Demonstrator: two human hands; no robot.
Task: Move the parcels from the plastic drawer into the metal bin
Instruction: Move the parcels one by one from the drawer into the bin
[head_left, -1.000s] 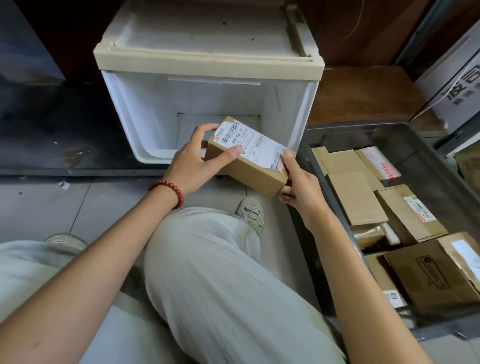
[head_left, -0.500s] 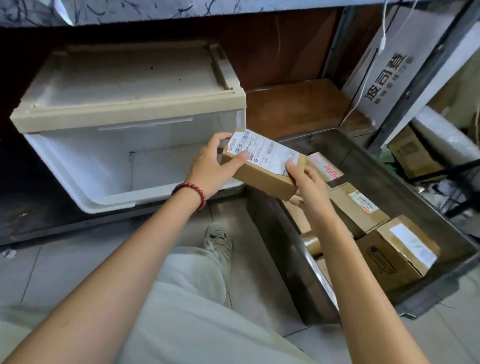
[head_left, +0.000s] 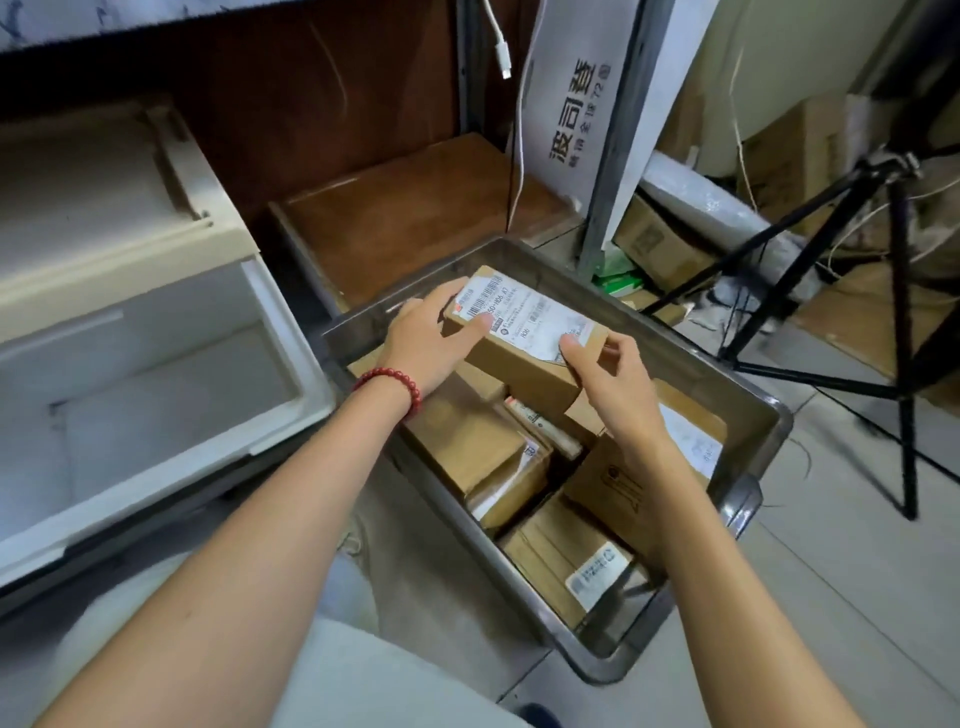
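Observation:
A brown cardboard parcel (head_left: 524, 332) with a white shipping label is held over the far end of the metal bin (head_left: 748, 499). My left hand (head_left: 423, 343) grips its left end, thumb on the label. My right hand (head_left: 608, 379) grips its right end, thumb on top. Several other brown parcels (head_left: 467, 441) lie packed inside the bin below. The white plastic drawer (head_left: 156, 374) stands pulled out at the left, and no parcel shows in the part of its inside that I can see.
A black tripod (head_left: 831, 291) stands on the tiled floor right of the bin. Behind the bin are a wooden board (head_left: 415, 208), a white printed box (head_left: 571, 114), a hanging cable and more cartons. My knee (head_left: 363, 680) is at the bottom.
Both hands carried the parcel rightward, from in front of the drawer to above the bin. The view turned right with them.

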